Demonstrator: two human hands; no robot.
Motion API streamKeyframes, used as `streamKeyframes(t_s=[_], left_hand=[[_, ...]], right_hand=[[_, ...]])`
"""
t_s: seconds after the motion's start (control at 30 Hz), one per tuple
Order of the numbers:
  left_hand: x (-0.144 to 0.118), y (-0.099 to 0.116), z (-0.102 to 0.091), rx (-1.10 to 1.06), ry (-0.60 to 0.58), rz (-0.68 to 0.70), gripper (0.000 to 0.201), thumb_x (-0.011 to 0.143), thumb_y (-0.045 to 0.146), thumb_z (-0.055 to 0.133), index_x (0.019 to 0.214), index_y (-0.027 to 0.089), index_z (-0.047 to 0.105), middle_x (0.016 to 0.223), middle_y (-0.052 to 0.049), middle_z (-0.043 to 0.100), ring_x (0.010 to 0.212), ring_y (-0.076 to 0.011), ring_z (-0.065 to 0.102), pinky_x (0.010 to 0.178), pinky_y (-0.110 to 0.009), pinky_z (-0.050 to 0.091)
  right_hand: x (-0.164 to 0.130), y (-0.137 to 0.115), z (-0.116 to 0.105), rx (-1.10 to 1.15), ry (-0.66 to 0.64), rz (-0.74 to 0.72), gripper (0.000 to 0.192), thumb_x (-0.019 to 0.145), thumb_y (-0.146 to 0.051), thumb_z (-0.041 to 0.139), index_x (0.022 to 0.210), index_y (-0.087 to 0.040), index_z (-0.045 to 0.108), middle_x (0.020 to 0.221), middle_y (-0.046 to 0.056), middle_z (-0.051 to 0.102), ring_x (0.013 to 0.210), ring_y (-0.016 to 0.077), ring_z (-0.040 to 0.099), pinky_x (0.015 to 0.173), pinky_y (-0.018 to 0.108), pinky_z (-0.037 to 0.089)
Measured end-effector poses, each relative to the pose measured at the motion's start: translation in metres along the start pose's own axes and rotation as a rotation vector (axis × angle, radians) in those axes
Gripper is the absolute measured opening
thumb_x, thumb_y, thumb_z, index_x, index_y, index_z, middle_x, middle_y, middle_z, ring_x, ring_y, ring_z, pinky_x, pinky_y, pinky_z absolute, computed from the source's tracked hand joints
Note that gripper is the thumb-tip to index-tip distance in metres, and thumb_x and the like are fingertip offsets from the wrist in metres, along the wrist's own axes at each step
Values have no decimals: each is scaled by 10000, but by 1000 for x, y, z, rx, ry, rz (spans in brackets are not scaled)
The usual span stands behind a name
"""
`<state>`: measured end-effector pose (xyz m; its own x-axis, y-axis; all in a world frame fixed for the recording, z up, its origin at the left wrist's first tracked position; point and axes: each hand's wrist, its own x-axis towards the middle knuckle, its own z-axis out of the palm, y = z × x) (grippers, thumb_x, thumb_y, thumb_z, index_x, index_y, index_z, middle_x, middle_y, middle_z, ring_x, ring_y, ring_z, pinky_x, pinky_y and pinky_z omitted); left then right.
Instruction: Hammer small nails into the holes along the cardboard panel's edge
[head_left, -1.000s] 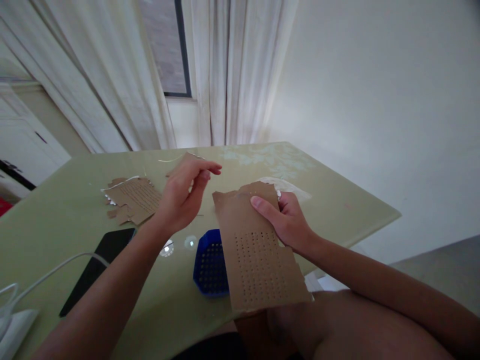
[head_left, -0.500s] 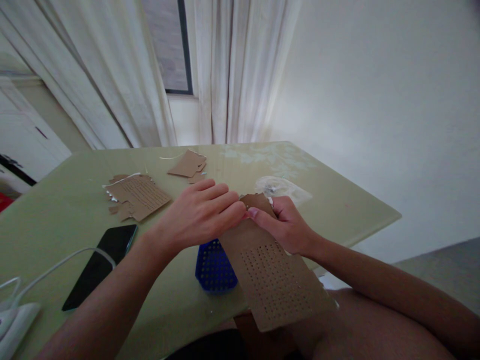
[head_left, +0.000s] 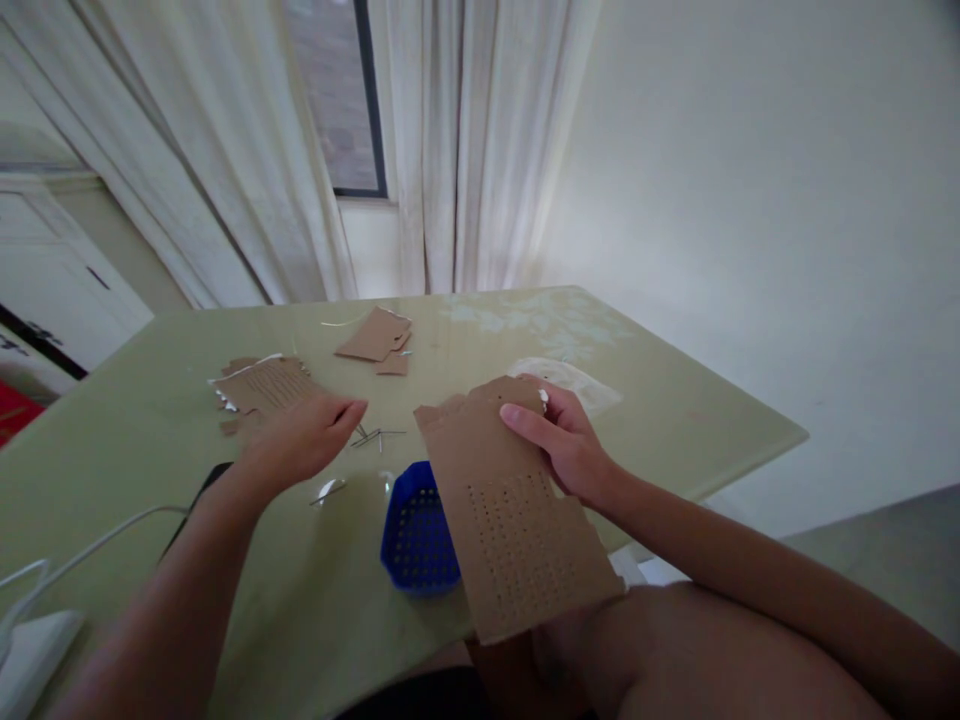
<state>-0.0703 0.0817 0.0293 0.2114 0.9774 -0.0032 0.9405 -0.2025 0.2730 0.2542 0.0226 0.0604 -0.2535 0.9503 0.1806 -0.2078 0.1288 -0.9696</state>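
Observation:
My right hand (head_left: 562, 430) grips a piece of brown cardboard (head_left: 517, 500) near its upper edge, thumb on the face and fingers behind. Rows of small holes run across the lower half of the cardboard, and its top edge is torn. My left hand (head_left: 304, 440) is closed in a pinch over the table, away from the cardboard; what its fingertips hold, if anything, is too small to make out. Just beside those fingertips lie several thin metal pins (head_left: 379, 435). Another pin (head_left: 328, 494) lies closer to me. Partly behind the cardboard stands a blue perforated basket (head_left: 416, 535).
Punched cardboard (head_left: 259, 385) lies partly behind my left hand, with more cardboard pieces (head_left: 375, 335) farther back. A clear plastic bag (head_left: 577, 385) is beyond my right hand. Left are a dark phone (head_left: 196, 505), mostly covered by my forearm, a white cable (head_left: 105, 535) and a power strip (head_left: 37, 655).
My left hand has left the top of the cardboard and moved left to the pins, uncovering the basket's rim. The cardboard in my right hand has shifted slightly left.

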Motion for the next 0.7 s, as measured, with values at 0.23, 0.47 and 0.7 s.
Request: streamKeyframes(t_s=[0.23, 0.47, 0.7], left_hand=[[-15, -30, 58, 10, -79, -221, 597, 1065, 507, 262, 855, 212, 736, 1012, -198, 822, 992, -380, 775, 866, -447, 534], [-17, -31, 62, 20, -108, -315, 657, 1069, 592, 250, 903, 207, 756, 1049, -231, 811, 1043, -422, 777, 917, -509, 557], [-25, -17, 54, 43, -50, -418, 637, 1060, 646, 284, 968, 210, 739, 1049, -245, 792, 1010, -472, 767, 842, -554, 547]], right_hand=[[-5, 4, 0, 33, -59, 79, 278, 877, -428, 910, 1020, -240, 764, 934, 7, 769, 823, 167, 718, 776, 278, 598], [3, 12, 0, -44, 23, 185, 321, 871, -493, 899, 970, -213, 777, 802, -3, 721, 675, 154, 669, 590, 258, 572], [6, 22, -7, -109, 53, 409, 450, 807, -574, 916, 951, -171, 778, 816, 20, 718, 664, 149, 656, 488, 228, 521]])
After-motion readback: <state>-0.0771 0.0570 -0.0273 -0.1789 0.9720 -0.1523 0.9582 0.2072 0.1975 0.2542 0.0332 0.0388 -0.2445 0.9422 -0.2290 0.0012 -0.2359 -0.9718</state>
